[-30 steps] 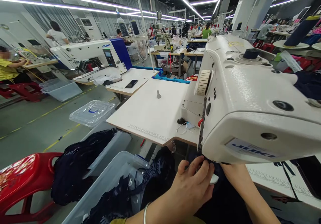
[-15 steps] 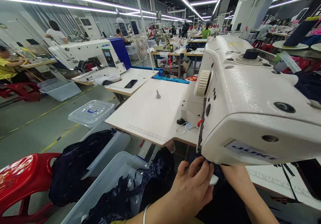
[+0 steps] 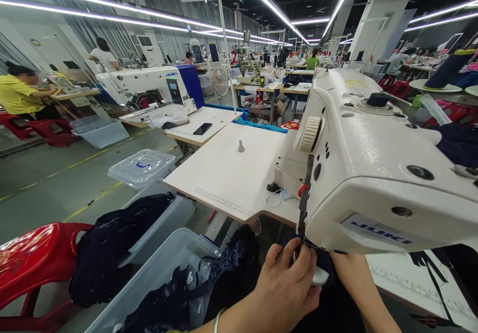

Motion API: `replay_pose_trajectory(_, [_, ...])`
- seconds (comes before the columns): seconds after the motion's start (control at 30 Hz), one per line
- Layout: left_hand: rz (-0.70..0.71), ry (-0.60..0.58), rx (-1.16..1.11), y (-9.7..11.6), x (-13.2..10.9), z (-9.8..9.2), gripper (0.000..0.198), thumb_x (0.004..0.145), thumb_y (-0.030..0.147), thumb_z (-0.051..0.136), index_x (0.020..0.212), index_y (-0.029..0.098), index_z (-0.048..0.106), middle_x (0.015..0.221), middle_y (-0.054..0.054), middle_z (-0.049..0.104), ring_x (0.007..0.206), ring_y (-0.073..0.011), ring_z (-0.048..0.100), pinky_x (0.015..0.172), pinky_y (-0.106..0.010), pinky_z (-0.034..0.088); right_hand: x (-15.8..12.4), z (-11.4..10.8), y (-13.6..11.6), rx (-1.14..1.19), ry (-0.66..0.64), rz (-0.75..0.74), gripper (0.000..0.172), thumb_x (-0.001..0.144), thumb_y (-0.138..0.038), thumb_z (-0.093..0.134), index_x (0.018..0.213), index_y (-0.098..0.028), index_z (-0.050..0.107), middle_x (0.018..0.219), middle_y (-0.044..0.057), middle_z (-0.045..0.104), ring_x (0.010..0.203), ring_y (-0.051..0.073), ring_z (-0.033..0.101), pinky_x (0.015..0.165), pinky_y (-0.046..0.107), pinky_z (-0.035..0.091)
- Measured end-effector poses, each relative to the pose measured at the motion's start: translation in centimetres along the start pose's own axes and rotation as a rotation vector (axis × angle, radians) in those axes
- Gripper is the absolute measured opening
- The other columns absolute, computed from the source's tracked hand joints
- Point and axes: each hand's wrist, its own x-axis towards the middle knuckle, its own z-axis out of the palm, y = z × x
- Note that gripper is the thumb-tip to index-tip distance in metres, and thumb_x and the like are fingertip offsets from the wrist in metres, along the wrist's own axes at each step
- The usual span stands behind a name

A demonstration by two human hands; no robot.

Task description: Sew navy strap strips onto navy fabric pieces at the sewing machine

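Observation:
A white Juki sewing machine point(image 3: 373, 173) fills the right of the view. Under the near end of its head, my left hand point(image 3: 287, 283) pinches dark navy fabric point(image 3: 328, 303), fingers curled against the machine's underside. My right hand point(image 3: 349, 271) reaches in from the right beneath the machine head; its fingers are hidden by the machine and the fabric. A small white part point(image 3: 320, 276) shows between the two hands.
The white work table point(image 3: 224, 173) extends left with a small peg. Clear plastic bins point(image 3: 157, 268) with dark lace fabric point(image 3: 112, 248) stand below left, beside a red stool point(image 3: 33, 263). Other people sit at machines in the background.
The view has shifted slightly; both hands stay under the machine head, the left fingers curling a little tighter on the dark fabric.

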Motion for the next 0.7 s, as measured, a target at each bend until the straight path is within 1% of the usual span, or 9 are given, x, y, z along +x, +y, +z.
replay_pose_trajectory(0.07, [-0.009,0.011,0.025,-0.1,0.0,0.0,0.04,0.091,0.037,0.054,0.126,0.018,0.06,0.123,-0.004,0.063,0.121,-0.0207,0.05,0.098,-0.035,0.031,-0.5,0.0,0.0,0.034,-0.023,0.047,0.037,0.081,-0.045,0.054,0.106,-0.022,0.07,0.107,0.01,0.073,0.126,0.036,0.049,0.109,0.055,0.031])
replay_pose_trajectory(0.13, [-0.001,0.014,0.041,-0.2,-0.1,0.1,0.039,0.092,0.038,0.054,0.125,0.019,0.061,0.122,-0.004,0.064,0.121,-0.0211,0.051,0.097,-0.036,0.031,-1.1,0.1,0.3,0.079,-0.018,0.119,0.042,0.084,-0.048,0.052,0.112,-0.021,0.067,0.112,0.011,0.07,0.13,0.036,0.045,0.109,0.054,0.031])
replay_pose_trajectory(0.27, [0.024,-0.018,0.009,-0.3,-0.1,0.0,0.038,0.094,0.037,0.05,0.126,0.019,0.06,0.124,-0.005,0.064,0.121,-0.0209,0.05,0.098,-0.037,0.03,-2.4,0.4,2.5,0.158,0.095,0.293,0.052,0.083,-0.057,0.055,0.12,-0.02,0.059,0.123,0.011,0.063,0.128,0.035,0.046,0.106,0.049,0.035])
replay_pose_trajectory(0.33, [0.037,-0.036,0.004,-0.2,0.0,-0.1,0.038,0.094,0.038,0.052,0.125,0.019,0.06,0.124,-0.004,0.063,0.12,-0.0214,0.05,0.097,-0.037,0.031,-3.2,0.7,4.2,0.178,0.107,0.371,0.051,0.083,-0.061,0.054,0.115,-0.021,0.057,0.116,0.009,0.064,0.117,0.033,0.054,0.101,0.047,0.04])
replay_pose_trajectory(0.4, [0.047,-0.05,0.006,-0.2,0.1,-0.2,0.039,0.092,0.039,0.056,0.125,0.019,0.06,0.123,-0.004,0.063,0.12,-0.0217,0.051,0.096,-0.037,0.033,-4.2,1.2,6.0,0.187,0.107,0.401,0.045,0.083,-0.062,0.053,0.1,-0.021,0.058,0.097,0.006,0.065,0.099,0.03,0.06,0.091,0.043,0.046])
replay_pose_trajectory(0.47, [0.057,-0.058,-0.001,-0.1,0.2,-0.2,0.039,0.092,0.037,0.056,0.126,0.019,0.059,0.123,-0.004,0.062,0.12,-0.0214,0.05,0.096,-0.036,0.033,-5.2,1.7,7.8,0.201,0.124,0.422,0.041,0.082,-0.062,0.055,0.089,-0.022,0.056,0.083,0.002,0.063,0.086,0.026,0.06,0.082,0.039,0.048])
replay_pose_trajectory(0.5, [0.062,-0.059,-0.007,-0.1,0.2,-0.2,0.039,0.093,0.037,0.054,0.127,0.019,0.059,0.123,-0.004,0.062,0.12,-0.0213,0.05,0.096,-0.036,0.033,-5.7,2.1,8.7,0.21,0.138,0.446,0.041,0.08,-0.062,0.056,0.086,-0.022,0.056,0.081,0.002,0.062,0.083,0.026,0.06,0.08,0.038,0.049])
replay_pose_trajectory(0.6, [0.083,-0.072,-0.002,-0.2,0.3,-0.1,0.039,0.095,0.036,0.052,0.128,0.018,0.058,0.123,-0.006,0.062,0.12,-0.0215,0.05,0.096,-0.035,0.032,-6.9,3.4,11.1,0.24,0.159,0.543,0.043,0.075,-0.064,0.056,0.087,-0.023,0.057,0.086,0.005,0.065,0.091,0.031,0.062,0.084,0.044,0.05])
replay_pose_trajectory(0.7, [0.111,-0.042,0.018,-0.5,0.4,0.2,0.036,0.094,0.039,0.056,0.124,0.019,0.06,0.118,-0.004,0.064,0.116,-0.0201,0.053,0.094,-0.034,0.033,-7.6,5.2,12.6,0.299,0.104,0.57,0.044,0.067,-0.063,0.056,0.086,-0.023,0.06,0.092,0.009,0.068,0.101,0.036,0.062,0.091,0.052,0.048])
